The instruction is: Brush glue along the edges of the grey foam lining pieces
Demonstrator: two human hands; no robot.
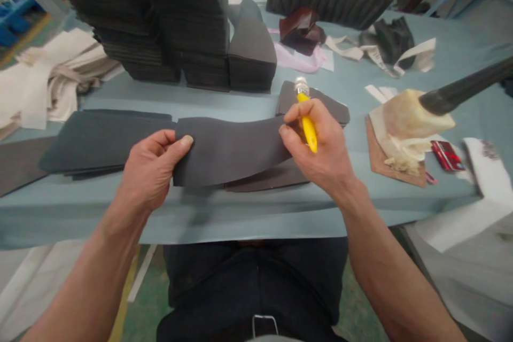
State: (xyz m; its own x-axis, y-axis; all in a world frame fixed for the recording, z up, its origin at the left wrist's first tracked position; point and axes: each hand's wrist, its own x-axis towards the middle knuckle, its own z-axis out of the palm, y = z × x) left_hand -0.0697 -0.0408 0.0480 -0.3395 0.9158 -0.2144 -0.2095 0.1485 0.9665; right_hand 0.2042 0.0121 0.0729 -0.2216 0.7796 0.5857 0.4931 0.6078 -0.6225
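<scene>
A dark grey flat piece of sheet material (pixel 230 149) is held up above the table between both hands, bowed slightly. My left hand (pixel 150 168) pinches its left edge, thumb on top. At the piece's right end is my right hand (pixel 316 144), thumb and fingertips closed on the corner. That same hand carries a yellow-handled brush (pixel 308 125), whose pale end points away from me. Beneath the held piece lies another dark piece (pixel 268 176), partly covered. Left of it a low stack of dark pieces (pixel 106 139) rests on the table.
Tall stacks of dark pieces (pixel 160 21) stand at the back left, beside pale strips (pixel 52 75). To the right are a glue-crusted container (pixel 412 115) with a thick black handle (pixel 468 85) and a small red object (pixel 447 156). The blue-green table (pixel 240 219) ends before my lap.
</scene>
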